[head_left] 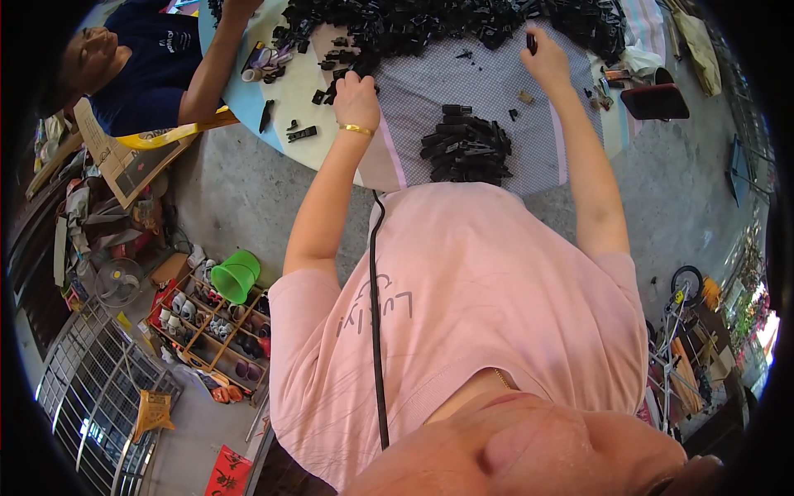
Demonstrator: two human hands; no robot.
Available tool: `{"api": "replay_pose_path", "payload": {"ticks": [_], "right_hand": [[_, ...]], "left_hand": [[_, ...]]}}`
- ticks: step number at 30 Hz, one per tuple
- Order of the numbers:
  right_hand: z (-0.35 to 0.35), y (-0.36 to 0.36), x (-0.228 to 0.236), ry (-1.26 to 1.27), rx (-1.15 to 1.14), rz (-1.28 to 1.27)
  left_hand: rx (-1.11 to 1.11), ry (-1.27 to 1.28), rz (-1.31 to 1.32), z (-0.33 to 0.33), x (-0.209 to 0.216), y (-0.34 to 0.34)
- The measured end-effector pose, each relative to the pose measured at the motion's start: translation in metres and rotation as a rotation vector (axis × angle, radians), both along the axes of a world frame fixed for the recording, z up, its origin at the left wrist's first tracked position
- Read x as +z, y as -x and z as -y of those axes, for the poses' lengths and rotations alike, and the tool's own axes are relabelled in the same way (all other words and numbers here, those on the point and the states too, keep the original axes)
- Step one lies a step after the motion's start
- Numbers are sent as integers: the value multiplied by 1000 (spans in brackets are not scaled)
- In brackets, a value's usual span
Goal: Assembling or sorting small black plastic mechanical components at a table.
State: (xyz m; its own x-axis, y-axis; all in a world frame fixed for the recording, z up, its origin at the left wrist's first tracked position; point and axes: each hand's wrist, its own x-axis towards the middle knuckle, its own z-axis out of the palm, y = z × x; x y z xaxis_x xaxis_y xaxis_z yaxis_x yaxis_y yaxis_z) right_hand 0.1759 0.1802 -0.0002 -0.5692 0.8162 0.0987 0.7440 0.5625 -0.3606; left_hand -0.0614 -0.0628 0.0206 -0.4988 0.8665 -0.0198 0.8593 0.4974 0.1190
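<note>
Head view: right hand (547, 63) pinching black piece (532, 43); cannot tell grip of left hand (357, 101).

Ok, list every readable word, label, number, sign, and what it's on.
Wording withheld; locations only:
Pink T-shirt: dark chest lettering.
Co-worker's navy T-shirt: small pale print, blurred.
Red paper: large dark characters.
Brown cardboard: markings too small to read.
Orange-yellow bag: print too small.

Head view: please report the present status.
Left grip at small black parts, contact unclear. Right grip holds dark piece. Black pile between forearms, blocking neither.
</note>
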Motion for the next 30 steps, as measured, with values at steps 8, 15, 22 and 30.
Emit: {"api": "replay_pose_path", "payload": {"ticks": [8,15,22,30], "right_hand": [[70,12,0,1142,-187,-716],[85,17,-19,1272,-276,-845],[98,17,-9,753,125,-380],[87,17,-1,553,34,-242]], "left_hand": [[-182,-564,649,-46,-13,-39],[-300,-552,722,-68,-40,-64],[-292,-366,560,-55,-32,-59],[-126,-310,559,-53,-38,-72]]}}
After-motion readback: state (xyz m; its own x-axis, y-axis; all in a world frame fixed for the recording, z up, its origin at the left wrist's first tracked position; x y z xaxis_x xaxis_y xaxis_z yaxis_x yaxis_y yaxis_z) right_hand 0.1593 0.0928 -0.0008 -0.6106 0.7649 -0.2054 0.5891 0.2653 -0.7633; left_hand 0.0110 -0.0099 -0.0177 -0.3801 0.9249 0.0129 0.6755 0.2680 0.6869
